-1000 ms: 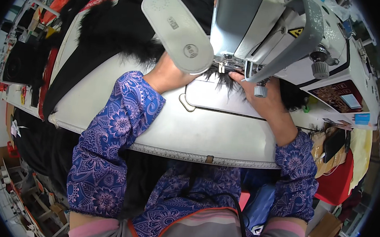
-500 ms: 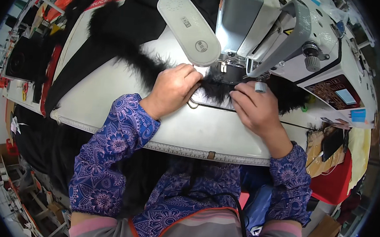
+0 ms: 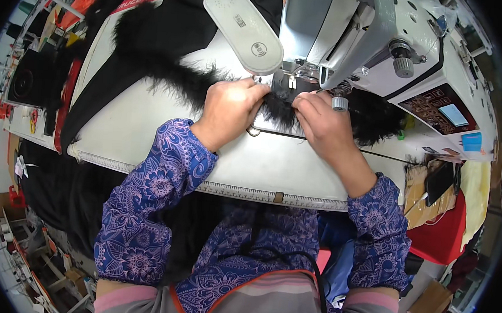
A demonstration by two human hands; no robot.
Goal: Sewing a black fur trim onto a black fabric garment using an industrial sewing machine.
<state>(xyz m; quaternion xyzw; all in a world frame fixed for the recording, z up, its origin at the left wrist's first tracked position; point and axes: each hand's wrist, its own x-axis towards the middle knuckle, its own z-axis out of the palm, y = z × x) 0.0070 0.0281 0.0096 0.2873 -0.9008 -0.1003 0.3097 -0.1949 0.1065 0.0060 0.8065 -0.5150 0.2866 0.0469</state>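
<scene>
At the needle area of a white sewing machine (image 3: 312, 27), black fluffy trim (image 3: 280, 109) lies across the bed under the presser foot (image 3: 293, 79). My left hand (image 3: 228, 111) grips the trim just left of the foot, fingertips curled in. Right of it, my right hand (image 3: 325, 130) pinches the same trim just below the foot, beside a knurled knob (image 3: 340, 103). The fluff partly hides what my fingertips hold. The trim trails up-left toward black fabric (image 3: 169, 31) and bunches to my right hand's right.
A white lamp head (image 3: 242, 28) hangs above my left hand. A control panel (image 3: 435, 108) is on the machine's right, with a phone (image 3: 438, 181) below it. A ruler (image 3: 231, 192) runs along the table's front edge. A black object (image 3: 26, 80) sits at far left.
My left hand has come out from under the lamp head, which now appears higher. My right hand's fingers dipped lower, then moved up and left toward the foot, on the trim.
</scene>
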